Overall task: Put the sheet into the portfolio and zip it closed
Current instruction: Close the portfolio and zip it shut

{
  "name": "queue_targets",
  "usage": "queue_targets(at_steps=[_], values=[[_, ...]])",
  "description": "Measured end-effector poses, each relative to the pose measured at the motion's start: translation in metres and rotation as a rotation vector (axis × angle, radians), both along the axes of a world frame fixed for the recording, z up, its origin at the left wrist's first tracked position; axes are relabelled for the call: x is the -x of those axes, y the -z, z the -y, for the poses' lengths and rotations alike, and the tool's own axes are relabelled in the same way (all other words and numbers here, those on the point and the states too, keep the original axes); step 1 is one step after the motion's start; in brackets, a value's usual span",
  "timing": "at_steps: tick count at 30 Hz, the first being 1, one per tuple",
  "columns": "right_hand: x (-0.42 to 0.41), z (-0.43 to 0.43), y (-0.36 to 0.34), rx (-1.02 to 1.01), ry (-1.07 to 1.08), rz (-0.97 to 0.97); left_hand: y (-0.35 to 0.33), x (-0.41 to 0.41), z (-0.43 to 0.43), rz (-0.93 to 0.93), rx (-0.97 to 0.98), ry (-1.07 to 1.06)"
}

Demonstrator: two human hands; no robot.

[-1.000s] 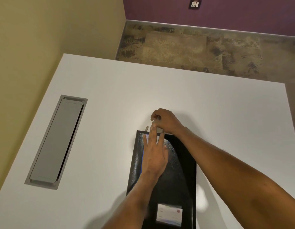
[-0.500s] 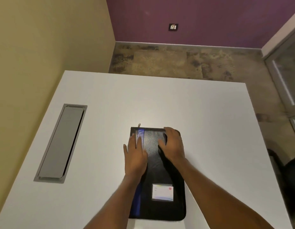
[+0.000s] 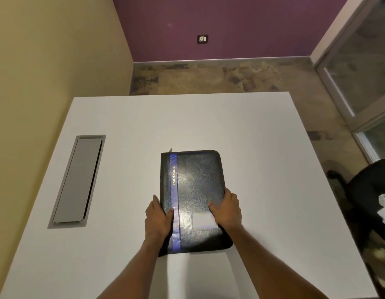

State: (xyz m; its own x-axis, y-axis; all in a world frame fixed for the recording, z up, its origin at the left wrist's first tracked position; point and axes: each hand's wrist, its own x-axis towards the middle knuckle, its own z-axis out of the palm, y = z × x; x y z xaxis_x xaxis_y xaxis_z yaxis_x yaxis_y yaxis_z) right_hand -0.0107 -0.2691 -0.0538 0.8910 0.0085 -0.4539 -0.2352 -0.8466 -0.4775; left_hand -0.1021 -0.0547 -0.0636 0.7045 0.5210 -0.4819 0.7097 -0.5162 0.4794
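Slid back from the far end to the near edges since half a second ago: both hands. White table (image 3: 262, 147), bearing black portfolio (image 3: 198, 180), flat, near middle, zipped. Left hand (image 3: 158, 219) clamped on its left edge, right hand (image 3: 227, 210) on its right. Zip pull (image 3: 170, 149) at far left corner.

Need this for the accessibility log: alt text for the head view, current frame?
A closed black portfolio lies flat on a white table, the left hand and right hand holding its side edges. A grey cable hatch sits to its left.
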Motion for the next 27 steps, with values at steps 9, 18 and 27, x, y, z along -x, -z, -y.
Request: queue_targets(at_steps=[9, 18, 27], values=[[0.001, 0.007, 0.011, -0.062, 0.094, -0.085, 0.004, -0.011, 0.011, -0.005, 0.06, -0.193], [-0.012, -0.007, 0.01, -0.029, 0.171, -0.106, -0.008, -0.044, -0.003, -0.009, 0.17, -0.472], [-0.063, -0.068, -0.003, -0.128, 0.156, -0.019, -0.029, -0.092, -0.067, 0.071, 0.115, -0.448]])
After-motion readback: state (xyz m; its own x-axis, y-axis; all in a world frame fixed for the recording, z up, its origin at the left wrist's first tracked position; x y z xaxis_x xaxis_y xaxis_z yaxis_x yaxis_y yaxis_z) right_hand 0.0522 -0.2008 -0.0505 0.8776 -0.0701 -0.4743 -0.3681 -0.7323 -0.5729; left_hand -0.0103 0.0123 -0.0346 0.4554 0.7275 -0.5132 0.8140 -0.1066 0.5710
